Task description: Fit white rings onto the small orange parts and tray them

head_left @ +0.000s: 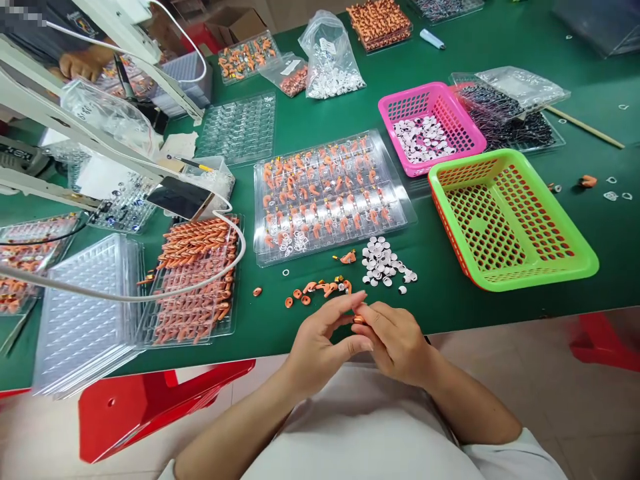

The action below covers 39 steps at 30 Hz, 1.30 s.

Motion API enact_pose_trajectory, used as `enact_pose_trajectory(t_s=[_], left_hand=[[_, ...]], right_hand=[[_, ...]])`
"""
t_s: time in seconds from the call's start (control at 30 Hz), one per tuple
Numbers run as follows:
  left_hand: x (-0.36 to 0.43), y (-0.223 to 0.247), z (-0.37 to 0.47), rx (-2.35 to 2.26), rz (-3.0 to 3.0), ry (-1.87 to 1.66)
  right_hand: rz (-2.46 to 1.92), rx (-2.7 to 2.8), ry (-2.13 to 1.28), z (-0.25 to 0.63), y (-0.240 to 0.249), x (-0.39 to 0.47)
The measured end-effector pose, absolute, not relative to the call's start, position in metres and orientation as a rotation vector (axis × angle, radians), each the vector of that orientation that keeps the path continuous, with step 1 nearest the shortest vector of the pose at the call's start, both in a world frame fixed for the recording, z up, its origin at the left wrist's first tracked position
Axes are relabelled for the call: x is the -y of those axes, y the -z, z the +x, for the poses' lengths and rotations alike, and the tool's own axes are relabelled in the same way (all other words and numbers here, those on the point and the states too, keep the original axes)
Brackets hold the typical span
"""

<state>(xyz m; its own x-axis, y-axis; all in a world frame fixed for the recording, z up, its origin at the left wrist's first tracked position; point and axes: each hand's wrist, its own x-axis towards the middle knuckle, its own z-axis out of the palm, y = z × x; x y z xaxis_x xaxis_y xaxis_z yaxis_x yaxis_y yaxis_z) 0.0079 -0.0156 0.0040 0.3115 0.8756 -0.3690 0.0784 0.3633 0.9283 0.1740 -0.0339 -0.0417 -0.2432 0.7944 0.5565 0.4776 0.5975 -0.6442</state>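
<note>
My left hand (325, 343) and my right hand (397, 340) meet at the table's front edge. Between their fingertips shows a small orange piece (358, 320), partly covered; the right fingers are closed on it, and the left thumb and fingers curve around it. Just beyond lie several orange curved parts (327, 289) and round orange cups (305, 301). To their right is a loose pile of white discs (383, 260). Behind them stands a clear tray (260, 230) filled with rows of orange parts, with white rings in its front left corner.
On the right are a green basket (555, 250) and a pink basket (473, 130) of white discs. Stacked clear trays (85, 293) and a tray of orange parts (195, 293) stand left, under a white cable (125, 297). A person's hand (80, 65) shows at the back left.
</note>
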Motion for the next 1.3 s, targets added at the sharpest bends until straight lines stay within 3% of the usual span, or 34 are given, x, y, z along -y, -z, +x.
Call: enact_pose_trajectory(t_s=[0.4, 1.3], left_hand=[[0.021, -0.006, 0.017, -0.991, 0.742, -0.716], [0.019, 0.007, 0.012, -0.938, 0.679, -0.900]], right_hand=[[-0.933, 1.844, -0.381, 0.173, 0.043, 0.038], [-0.839, 1.896, -0.391, 0.164, 0.041, 0.018]])
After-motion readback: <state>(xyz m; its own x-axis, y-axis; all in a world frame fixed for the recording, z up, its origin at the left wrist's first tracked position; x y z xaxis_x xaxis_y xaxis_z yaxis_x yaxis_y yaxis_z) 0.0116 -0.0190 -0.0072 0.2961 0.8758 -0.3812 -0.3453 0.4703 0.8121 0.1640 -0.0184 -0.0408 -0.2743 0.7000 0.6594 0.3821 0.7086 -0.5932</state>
